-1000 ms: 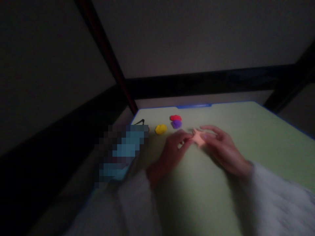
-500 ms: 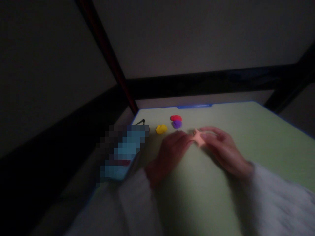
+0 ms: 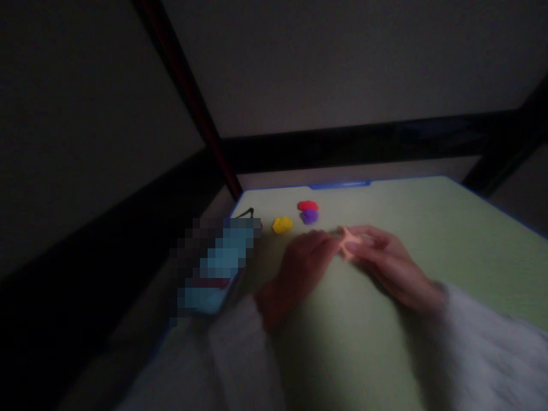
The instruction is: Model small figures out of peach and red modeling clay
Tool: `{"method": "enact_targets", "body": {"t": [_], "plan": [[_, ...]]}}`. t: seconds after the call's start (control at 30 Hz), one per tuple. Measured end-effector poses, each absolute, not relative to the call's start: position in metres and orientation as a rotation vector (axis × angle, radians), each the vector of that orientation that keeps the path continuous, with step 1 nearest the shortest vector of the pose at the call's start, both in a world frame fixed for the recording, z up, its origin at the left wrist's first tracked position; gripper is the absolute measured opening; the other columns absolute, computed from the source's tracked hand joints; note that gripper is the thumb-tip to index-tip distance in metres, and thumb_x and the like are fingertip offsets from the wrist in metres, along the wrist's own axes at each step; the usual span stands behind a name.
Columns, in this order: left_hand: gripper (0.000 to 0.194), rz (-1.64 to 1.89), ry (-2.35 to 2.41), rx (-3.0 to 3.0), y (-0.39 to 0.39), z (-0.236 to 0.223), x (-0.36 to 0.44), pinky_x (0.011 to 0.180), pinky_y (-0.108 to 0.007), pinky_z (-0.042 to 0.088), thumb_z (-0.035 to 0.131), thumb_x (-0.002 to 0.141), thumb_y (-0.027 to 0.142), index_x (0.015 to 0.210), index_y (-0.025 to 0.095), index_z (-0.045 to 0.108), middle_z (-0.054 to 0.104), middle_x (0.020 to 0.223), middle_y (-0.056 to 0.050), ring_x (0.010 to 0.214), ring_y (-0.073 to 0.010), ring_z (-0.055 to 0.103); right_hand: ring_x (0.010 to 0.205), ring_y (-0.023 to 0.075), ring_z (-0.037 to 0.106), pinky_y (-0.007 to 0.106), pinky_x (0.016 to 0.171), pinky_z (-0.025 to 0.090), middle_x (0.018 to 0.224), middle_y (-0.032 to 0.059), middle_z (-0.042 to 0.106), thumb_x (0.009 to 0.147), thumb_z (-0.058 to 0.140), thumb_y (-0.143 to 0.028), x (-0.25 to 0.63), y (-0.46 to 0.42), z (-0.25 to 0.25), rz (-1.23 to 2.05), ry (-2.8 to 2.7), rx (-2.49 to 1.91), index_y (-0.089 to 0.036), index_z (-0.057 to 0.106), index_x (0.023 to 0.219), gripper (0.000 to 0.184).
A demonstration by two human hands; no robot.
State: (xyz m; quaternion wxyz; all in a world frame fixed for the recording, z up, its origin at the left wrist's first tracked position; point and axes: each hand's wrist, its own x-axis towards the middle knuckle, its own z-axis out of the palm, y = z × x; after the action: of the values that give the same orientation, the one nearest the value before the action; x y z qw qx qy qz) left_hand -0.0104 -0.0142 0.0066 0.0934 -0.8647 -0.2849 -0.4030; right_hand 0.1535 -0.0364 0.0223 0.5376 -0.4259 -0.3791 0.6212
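Between my hands is a small peach-coloured star shape (image 3: 347, 238), which looks like modelling clay. My left hand (image 3: 302, 260) pinches its left point, fingers closed together. From the other side my right hand (image 3: 391, 260) grips it, the thumb pressed on its face and the fingers behind, partly hidden. Beyond my left hand, on the pale green tabletop (image 3: 351, 342), lie a yellow lump (image 3: 282, 225), a purple lump (image 3: 310, 216) and a flat red piece (image 3: 307, 205) touching the purple one.
A light-blue object (image 3: 225, 257), blurred by pixelation, lies at the table's left edge, with a thin black piece (image 3: 246, 213) behind it. The table has a blue rim and a blue handle-like strip (image 3: 340, 185) at the far edge. A wall stands behind.
My left fingers have closed more tightly around the star's left point. My right thumb has come farther onto the star's face, and its fingers have drawn in behind. The lumps stay put.
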Motion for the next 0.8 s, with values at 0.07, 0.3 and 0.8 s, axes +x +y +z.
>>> {"method": "enact_targets", "body": {"t": [0.07, 0.3, 0.8], "plan": [[0.011, -1.183, -0.853, -2.568, -0.0147, 0.0068, -0.0093, 0.065, -0.023, 0.045, 0.049, 0.085, 0.016, 0.087, 0.015, 0.060, 0.061, 0.076, -0.002, 0.071, -0.0113, 0.054, 0.062, 0.0089, 0.058, 0.022, 0.059, 0.042, 0.072, -0.0016, 0.068, 0.053, 0.081, -0.023, 0.1536, -0.0367, 0.0222, 1.475, -0.910, -1.021, -0.017, 0.063, 0.087, 0.039], [0.018, -1.221, -0.877, -2.551, -0.0169, 0.0095, -0.0041, 0.062, -0.022, 0.045, 0.045, 0.088, 0.020, 0.080, 0.014, 0.061, 0.061, 0.072, -0.002, 0.066, -0.0096, 0.054, 0.060, 0.0092, 0.058, 0.022, 0.058, 0.040, 0.071, -0.0011, 0.068, 0.053, 0.081, -0.023, 0.1535, -0.0371, 0.0215, 1.453, -0.941, -1.024, -0.016, 0.063, 0.086, 0.037], [0.013, -1.404, -0.878, -2.615, -0.0110, 0.0033, -0.0107, 0.068, -0.024, 0.050, 0.052, 0.084, 0.018, 0.092, 0.013, 0.061, 0.063, 0.079, -0.004, 0.073, -0.0112, 0.058, 0.063, 0.0087, 0.059, 0.021, 0.063, 0.041, 0.072, -0.0006, 0.070, 0.057, 0.080, -0.022, 0.1542, -0.0346, 0.0200, 1.492, -0.923, -0.939, -0.017, 0.063, 0.087, 0.035]]}}
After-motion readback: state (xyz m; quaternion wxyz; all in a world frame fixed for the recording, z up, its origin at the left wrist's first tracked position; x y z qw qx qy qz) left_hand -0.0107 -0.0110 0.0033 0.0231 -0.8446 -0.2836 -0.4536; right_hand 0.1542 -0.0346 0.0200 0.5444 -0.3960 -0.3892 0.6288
